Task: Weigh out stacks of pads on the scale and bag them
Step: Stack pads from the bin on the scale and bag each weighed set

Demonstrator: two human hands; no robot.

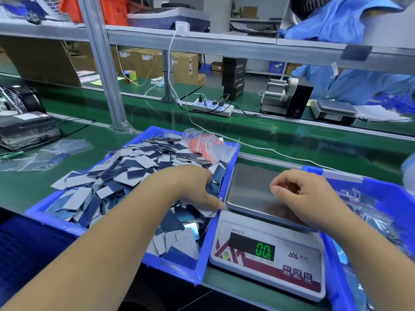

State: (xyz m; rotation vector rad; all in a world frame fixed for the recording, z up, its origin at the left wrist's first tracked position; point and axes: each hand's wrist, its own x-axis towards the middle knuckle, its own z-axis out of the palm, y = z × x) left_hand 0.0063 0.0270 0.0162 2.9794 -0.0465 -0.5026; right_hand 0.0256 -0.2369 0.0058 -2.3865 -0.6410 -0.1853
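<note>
A blue tray (179, 268) holds a heap of loose grey and dark blue pads (125, 173). My left hand (190, 187) reaches into the heap at the tray's right side, with its fingers curled down round a few pads and the thumb lying along them. To the right of the tray stands a white scale (267, 261) whose steel platter (249, 187) is bare and whose green display shows about zero. My right hand (303, 194) hovers over the platter's right part, fingers loosely curled and holding nothing.
A bundle of small clear bags with orange strips (202, 142) lies in the tray's far corner. A second blue bin (381, 198) at the right holds bagged pads. Loose clear bags (45, 153) lie on the green table. A person in a blue coat (359, 84) works across the belt.
</note>
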